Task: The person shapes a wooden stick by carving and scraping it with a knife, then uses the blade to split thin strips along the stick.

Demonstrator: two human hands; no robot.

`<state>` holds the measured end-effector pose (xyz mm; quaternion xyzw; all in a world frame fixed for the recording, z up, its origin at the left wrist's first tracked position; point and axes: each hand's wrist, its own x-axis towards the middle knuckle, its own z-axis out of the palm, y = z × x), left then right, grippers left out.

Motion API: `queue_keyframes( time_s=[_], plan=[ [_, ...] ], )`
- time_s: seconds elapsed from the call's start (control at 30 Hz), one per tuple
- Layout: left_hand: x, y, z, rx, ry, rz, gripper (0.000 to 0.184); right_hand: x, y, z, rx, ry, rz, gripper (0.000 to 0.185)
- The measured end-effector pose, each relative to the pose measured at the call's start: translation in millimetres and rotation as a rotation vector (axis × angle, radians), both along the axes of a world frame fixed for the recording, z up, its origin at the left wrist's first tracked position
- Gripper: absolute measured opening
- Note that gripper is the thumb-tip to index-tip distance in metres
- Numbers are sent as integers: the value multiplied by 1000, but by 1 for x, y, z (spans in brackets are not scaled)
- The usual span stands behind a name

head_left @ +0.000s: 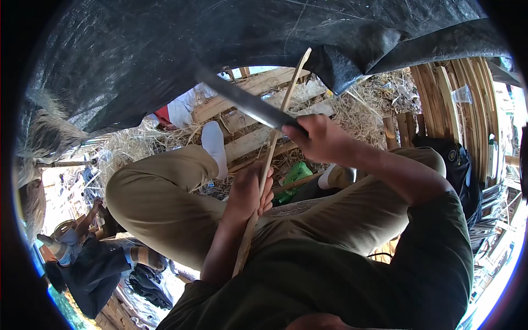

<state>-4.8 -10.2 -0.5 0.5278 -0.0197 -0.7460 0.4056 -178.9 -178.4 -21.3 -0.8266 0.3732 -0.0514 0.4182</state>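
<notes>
My left hand (250,190) is wrapped round a long thin strip of wood (285,102), which slants from my chest up and away from me. In my right hand (319,137) is the dark handle of a large knife (247,103). Its blade points up and to the left and crosses the strip above my left hand; whether they touch I cannot tell. The blade's far end is blurred by motion.
A black plastic sheet (220,33) hangs ahead. Wooden slats (247,137) and fibres lie below, near a green bag (297,175). Stacked planks (440,104) and a black bag (454,159) are at right. Another person (99,264) is at lower left.
</notes>
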Motion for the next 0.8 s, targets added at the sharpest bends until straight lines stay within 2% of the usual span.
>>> queue_keyframes(
  time_s=[0.07, 0.1, 0.23, 0.33, 0.37, 0.47, 0.5, 0.6, 0.63, 0.73, 0.77, 0.8],
  plan=[
    [-2, 0, -3, 15, -26, 0, 25, -1, 0, -6, -13, -103, 97, 38],
    [-3, 1, -3, 21, -37, 2, 25, -4, -10, -6, -221, -98, 164, 36],
    [-1, 1, 0, -12, -15, 10, 24, -8, -28, -9, -184, -5, -129, 34],
    [1, 0, 0, -13, 7, 30, 24, 1, 14, -9, -268, -246, 25, 35],
    [2, 1, -2, -7, 8, 29, 24, 0, 12, -6, -214, -244, 21, 37],
    [-1, 1, -4, 11, -40, 8, 25, -6, -20, -2, -104, 0, -3, 38],
    [-2, 0, -3, 13, -66, 2, 25, -7, -27, 1, -152, 15, -29, 38],
    [-4, -2, 2, -36, -96, 5, 26, -2, 5, -2, -107, 73, -74, 39],
    [-3, -1, 0, -35, -79, 13, 26, 2, 19, 3, 86, -89, -6, 40],
    [-3, 4, -7, -18, -70, 9, 26, 1, 14, -4, -148, -102, 100, 40],
    [-4, 2, -8, -17, -93, 11, 26, -2, -2, 7, 5, 6, 108, 44],
    [-5, 1, -8, -18, -117, 17, 26, -3, -11, 5, -24, 37, 50, 44]
  ],
)
